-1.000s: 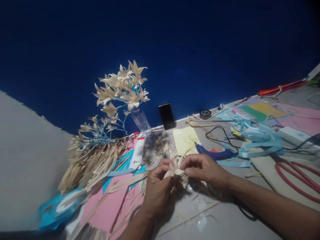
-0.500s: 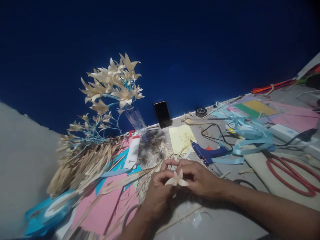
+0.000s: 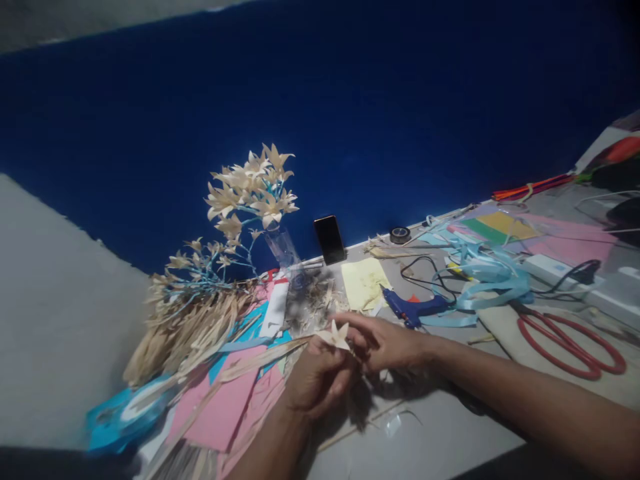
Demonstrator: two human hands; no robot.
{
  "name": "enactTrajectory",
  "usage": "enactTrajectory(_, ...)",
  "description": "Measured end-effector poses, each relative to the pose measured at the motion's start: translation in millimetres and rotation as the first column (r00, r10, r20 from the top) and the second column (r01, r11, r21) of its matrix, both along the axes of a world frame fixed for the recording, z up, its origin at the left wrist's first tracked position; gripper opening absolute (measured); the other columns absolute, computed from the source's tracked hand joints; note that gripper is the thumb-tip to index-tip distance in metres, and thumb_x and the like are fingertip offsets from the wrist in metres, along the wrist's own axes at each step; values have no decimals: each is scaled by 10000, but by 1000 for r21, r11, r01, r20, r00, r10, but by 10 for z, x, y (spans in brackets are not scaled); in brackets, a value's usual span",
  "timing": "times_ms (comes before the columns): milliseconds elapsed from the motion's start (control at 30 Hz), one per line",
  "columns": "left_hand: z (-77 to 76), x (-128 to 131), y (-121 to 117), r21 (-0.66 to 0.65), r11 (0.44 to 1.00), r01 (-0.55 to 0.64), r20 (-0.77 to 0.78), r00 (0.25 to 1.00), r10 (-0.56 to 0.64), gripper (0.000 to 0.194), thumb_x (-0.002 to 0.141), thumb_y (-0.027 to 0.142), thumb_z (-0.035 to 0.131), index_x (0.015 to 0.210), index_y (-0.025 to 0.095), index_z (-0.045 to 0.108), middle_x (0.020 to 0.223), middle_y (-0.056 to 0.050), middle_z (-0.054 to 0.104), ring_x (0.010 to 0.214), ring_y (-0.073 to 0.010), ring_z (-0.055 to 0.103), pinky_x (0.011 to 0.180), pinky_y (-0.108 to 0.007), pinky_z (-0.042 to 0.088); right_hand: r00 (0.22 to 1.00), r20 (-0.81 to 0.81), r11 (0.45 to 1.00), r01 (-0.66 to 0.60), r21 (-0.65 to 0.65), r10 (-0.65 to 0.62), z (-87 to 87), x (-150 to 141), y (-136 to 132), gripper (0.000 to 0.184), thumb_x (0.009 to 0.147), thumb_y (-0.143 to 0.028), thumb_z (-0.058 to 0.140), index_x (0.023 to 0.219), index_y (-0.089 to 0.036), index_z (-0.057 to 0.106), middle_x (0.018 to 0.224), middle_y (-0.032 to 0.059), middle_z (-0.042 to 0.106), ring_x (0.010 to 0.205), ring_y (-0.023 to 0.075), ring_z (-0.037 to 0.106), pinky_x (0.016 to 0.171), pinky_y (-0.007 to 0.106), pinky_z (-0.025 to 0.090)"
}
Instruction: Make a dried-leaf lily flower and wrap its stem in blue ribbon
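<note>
Just atop the left grip [image 3: 313,379], a pale flower [image 3: 338,337].

The lone flower [image 3: 338,337] is plain cream, pretty much matching the bouquet blooms [image 3: 237,179], and the stems [image 3: 203,272] over there are light blue. Wall [image 3: 400,120] is deep navy, glue gun [image 3: 416,309] dark blue too. Paper square [image 3: 363,281] is pale yellow, sheet [image 3: 227,410] on the left bubblegum pink, ribbon [image 3: 495,269] baby blue, scissor handles [image 3: 595,373] red, phone [image 3: 329,240] just black.

Pale flower [image 3: 337,336] with base hidden by hands [image 3: 316,380], forearms [image 3: 520,395] cropped at frame edges
</note>
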State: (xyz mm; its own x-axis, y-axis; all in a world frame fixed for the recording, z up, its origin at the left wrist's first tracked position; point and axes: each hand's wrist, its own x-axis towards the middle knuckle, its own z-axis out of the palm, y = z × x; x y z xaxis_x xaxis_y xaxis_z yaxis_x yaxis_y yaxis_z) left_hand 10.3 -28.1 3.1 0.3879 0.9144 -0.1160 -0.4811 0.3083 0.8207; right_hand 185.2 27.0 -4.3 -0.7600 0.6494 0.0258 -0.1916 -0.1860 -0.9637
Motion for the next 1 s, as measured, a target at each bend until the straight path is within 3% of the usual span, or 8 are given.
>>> enactTrajectory(133,125,-96,-24,66,998,-19,-79,997,24,417,654,424,880,914,136,727,377,59,466,313,-54,340,374,-164,250,980,199,993,-37,115,13,3,-51,-56,66,808,-222,679,768,-170,691,585,-32,621,480,88,505,442,184,335)
enactTrajectory(367,494,-785,-444,96,936,-338,-96,933,347,280,561,198,926,694,130,688,617,29,586,377,6,328,384,-142,231,844,-109,850,527,-18,-525,198,579,141,446,833,-544,721,621,-223,495,423,-108,275,415,62,154,429,243,127)
enactTrajectory(500,505,-975,-749,156,774,-614,-8,782,623,381,591,311,948,579,133,611,780,11,655,444,0,370,448,-161,389,744,-71,739,669,79,-665,186,913,73,498,933,-610,558,608,-242,474,470,-79,260,429,82,172,454,293,144)
enactTrajectory(600,428,-854,-828,231,642,-731,-67,647,760,389,514,307,980,568,152,627,727,4,632,608,-93,545,562,-206,481,735,11,700,640,316,-678,173,924,-61,269,770,-433,815,694,-233,652,594,23,568,536,152,459,509,323,331)
enactTrajectory(667,349,-686,-821,302,614,-729,-118,610,783,339,520,316,973,606,171,680,759,-16,652,678,-140,596,586,-233,494,714,17,563,537,628,-700,213,779,-214,204,684,-283,874,839,-251,745,869,96,717,780,251,605,651,375,457)
enactTrajectory(733,258,-498,-796,475,598,-646,-133,619,774,235,618,290,924,626,183,715,810,-42,665,740,-168,610,598,-242,485,751,-35,409,398,821,-660,281,539,-429,61,819,-253,750,880,-253,752,899,92,728,851,265,634,728,394,493)
enactTrajectory(867,82,-198,-779,649,528,-547,-63,653,754,83,722,246,843,709,210,769,795,-40,646,703,-150,568,556,-220,437,864,-106,421,343,840,-492,344,17,-891,119,935,-176,611,873,-204,709,805,55,719,746,187,640,688,310,491)
enactTrajectory(1000,-15,-50,-814,555,617,-558,-67,710,701,128,699,272,863,675,199,760,790,-34,621,691,-139,545,541,-205,415,831,-138,554,473,685,-539,186,-265,-1117,97,922,-217,627,859,-189,695,814,48,704,719,166,631,624,262,474)
